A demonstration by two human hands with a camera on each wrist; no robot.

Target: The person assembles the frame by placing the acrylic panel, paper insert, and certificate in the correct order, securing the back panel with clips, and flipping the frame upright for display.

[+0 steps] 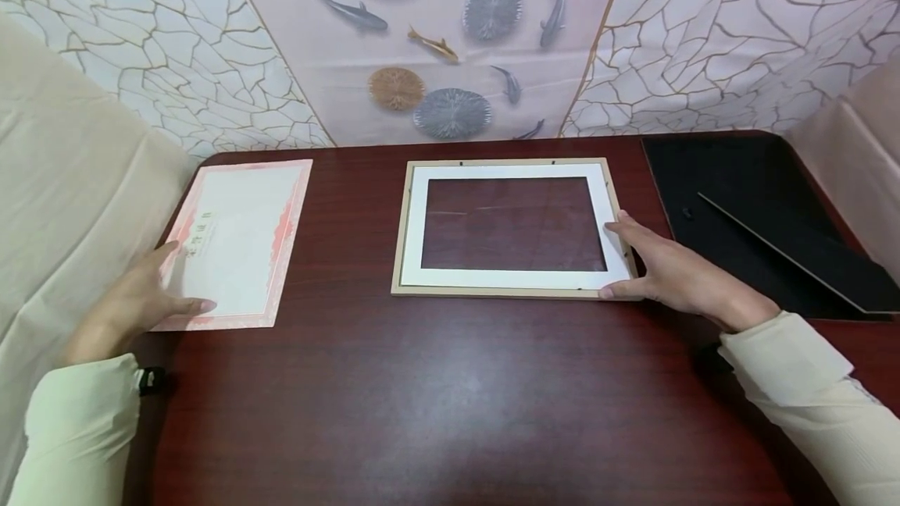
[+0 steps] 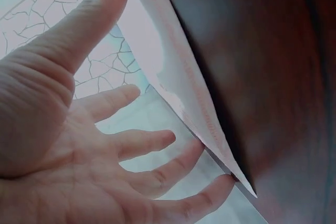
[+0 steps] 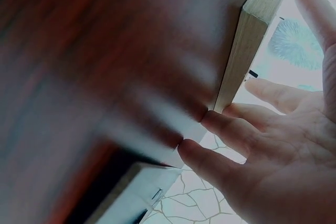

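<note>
A sheet of paper [image 1: 242, 236] with a pink patterned border lies at the left of the table. Over its left side reaches my left hand [image 1: 133, 299], fingers spread and thumb on its near part. In the left wrist view, fingertips [image 2: 226, 182] meet the edge of the sheet. A light wooden picture frame [image 1: 492, 293] with a white mat [image 1: 418, 225] lies face down in the middle. My right hand [image 1: 675, 272] touches its right end, with the thumb at the near corner and the index finger on the mat. The right wrist view shows its other fingers at the frame's side [image 3: 236, 59].
A black backing board [image 1: 717, 166] lies at the right, its support leg [image 1: 808, 256] angled up. A small dark piece [image 1: 687, 214] rests on it. Behind the dark red table [image 1: 436, 397] hangs a patterned cloth [image 1: 436, 45]; pale covers flank both sides.
</note>
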